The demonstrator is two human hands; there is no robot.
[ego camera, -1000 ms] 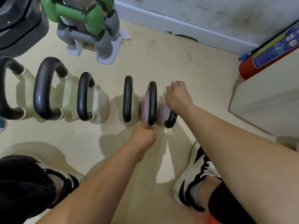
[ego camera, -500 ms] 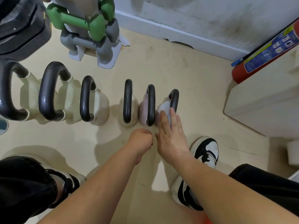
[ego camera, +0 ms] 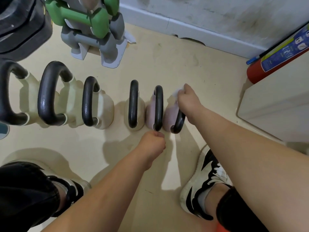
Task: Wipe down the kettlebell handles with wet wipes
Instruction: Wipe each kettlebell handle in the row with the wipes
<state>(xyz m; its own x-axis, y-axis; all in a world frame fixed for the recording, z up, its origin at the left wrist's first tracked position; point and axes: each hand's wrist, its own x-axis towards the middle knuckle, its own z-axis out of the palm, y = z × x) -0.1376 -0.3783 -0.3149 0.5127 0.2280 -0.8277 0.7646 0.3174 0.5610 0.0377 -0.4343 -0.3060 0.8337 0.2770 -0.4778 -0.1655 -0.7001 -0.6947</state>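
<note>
Kettlebells (ego camera: 133,104), six in a row, stand on a beige floor (ego camera: 184,64), black handles uppermost. The right hand (ego camera: 189,101) has its fingers closed round the handle (ego camera: 179,123) of the rightmost, pinkish kettlebell (ego camera: 169,113). A white wipe (ego camera: 177,92) shows at the far edge of the fist. The left hand (ego camera: 153,143) is curled into a fist just below the neighbouring handle (ego camera: 158,106); nothing visible in it. Floor scuffed. Wall (ego camera: 217,12) stained above a white skirting board (ego camera: 200,31). Red fire extinguisher (ego camera: 255,72) at right; dumbbell rack (ego camera: 100,44) behind the row.

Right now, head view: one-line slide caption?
Right hand grips a white wet wipe around the rightmost pink kettlebell's black curved handle; left hand fisted nearby.
</note>
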